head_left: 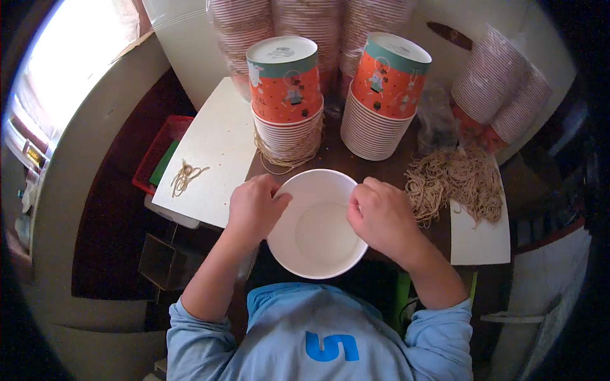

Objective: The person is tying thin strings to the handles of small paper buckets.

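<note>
A white paper bucket (pixel 325 236) is tilted toward me at the near edge of the table, its open mouth and round bottom showing. My left hand (pixel 257 206) is closed at the left of its rim, thumb along the inside edge. On the opposite side my right hand (pixel 380 213) pinches at the rim, thumb inside the bucket. A faint thin line shows by the right thumb; I cannot make out whether it is a cord. The fingertips of both hands are partly hidden.
Behind stand two stacks of nested buckets, each topped by an upturned orange-and-green bucket (pixel 286 89) (pixel 391 76). Tan cords (pixel 467 181) lie heaped at right, a few cords (pixel 186 178) at left. Bagged bucket stacks (pixel 305 32) rise behind. A red crate (pixel 152 159) sits left.
</note>
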Tool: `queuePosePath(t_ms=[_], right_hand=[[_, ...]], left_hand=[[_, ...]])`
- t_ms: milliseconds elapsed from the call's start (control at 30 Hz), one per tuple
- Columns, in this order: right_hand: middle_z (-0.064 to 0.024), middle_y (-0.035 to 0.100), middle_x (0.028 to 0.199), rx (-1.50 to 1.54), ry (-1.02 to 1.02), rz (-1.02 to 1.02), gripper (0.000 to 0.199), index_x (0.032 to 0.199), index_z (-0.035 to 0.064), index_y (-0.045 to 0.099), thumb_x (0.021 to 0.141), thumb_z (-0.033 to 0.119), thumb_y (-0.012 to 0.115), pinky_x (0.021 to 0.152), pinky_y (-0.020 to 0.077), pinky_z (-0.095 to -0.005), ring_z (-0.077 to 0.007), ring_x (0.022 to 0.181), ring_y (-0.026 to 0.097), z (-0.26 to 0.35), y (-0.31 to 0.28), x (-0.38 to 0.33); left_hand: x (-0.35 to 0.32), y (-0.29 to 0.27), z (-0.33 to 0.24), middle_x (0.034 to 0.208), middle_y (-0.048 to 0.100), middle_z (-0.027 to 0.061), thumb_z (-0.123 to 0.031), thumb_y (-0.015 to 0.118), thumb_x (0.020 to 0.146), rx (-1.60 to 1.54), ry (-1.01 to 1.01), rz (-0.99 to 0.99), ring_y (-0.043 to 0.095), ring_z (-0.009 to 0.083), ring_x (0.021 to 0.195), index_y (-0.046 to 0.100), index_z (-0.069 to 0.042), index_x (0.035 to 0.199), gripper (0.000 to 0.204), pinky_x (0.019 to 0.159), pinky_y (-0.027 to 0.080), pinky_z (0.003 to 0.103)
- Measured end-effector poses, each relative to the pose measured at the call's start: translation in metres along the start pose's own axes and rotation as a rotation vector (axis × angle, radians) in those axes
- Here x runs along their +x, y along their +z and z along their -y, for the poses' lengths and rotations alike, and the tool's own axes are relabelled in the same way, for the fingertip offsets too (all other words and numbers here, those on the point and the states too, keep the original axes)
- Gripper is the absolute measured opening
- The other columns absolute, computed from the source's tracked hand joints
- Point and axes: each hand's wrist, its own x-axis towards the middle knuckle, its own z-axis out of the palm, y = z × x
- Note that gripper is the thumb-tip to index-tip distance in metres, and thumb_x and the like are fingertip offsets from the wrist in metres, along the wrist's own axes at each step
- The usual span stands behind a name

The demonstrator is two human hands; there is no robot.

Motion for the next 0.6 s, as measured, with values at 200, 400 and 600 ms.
queuePosePath(t_ms=[200, 400, 600], right_hand=[[-0.0123, 0.056, 0.072, -0.047, 0.028, -0.024, 0.006, 0.070, 0.0035, 0.057, 0.071, 0.008, 0.062, 0.061, 0.0477, -0.0417, -0.0308, 0.068, 0.059, -0.013, 0.002, 0.002], [-0.0119, 0.054, 0.071, -0.087, 0.029, -0.008, 0.005, 0.071, 0.0034, 0.058, 0.071, 0.007, 0.061, 0.062, 0.0471, -0.0415, -0.0312, 0.070, 0.059, -0.027, 0.008, 0.013], [-0.0118, 0.056, 0.083, 0.116, -0.041, 0.059, 0.009, 0.075, 0.0039, 0.062, 0.076, 0.013, 0.060, 0.068, 0.0483, -0.0412, -0.0302, 0.078, 0.059, -0.050, 0.019, 0.029]], left_hand=[[-0.008, -0.007, -0.005, 0.079, 0.064, 0.0174, -0.016, 0.062, 0.072, -0.127, 0.052, 0.083, 0.064, 0.0288, 0.071, 0.067, 0.000, 0.085, 0.020, 0.066, 0.051, 0.035], [-0.009, 0.002, 0.020, 0.082, 0.067, 0.0132, -0.011, 0.056, 0.075, -0.608, -0.048, 0.201, 0.063, 0.0147, 0.073, 0.065, 0.006, 0.096, 0.029, 0.067, 0.050, 0.027], [-0.021, 0.021, 0.024, 0.079, 0.066, 0.0082, -0.007, 0.055, 0.080, -0.875, -0.025, 0.197, 0.061, 0.0111, 0.074, 0.063, 0.007, 0.098, 0.024, 0.065, 0.049, 0.023]])
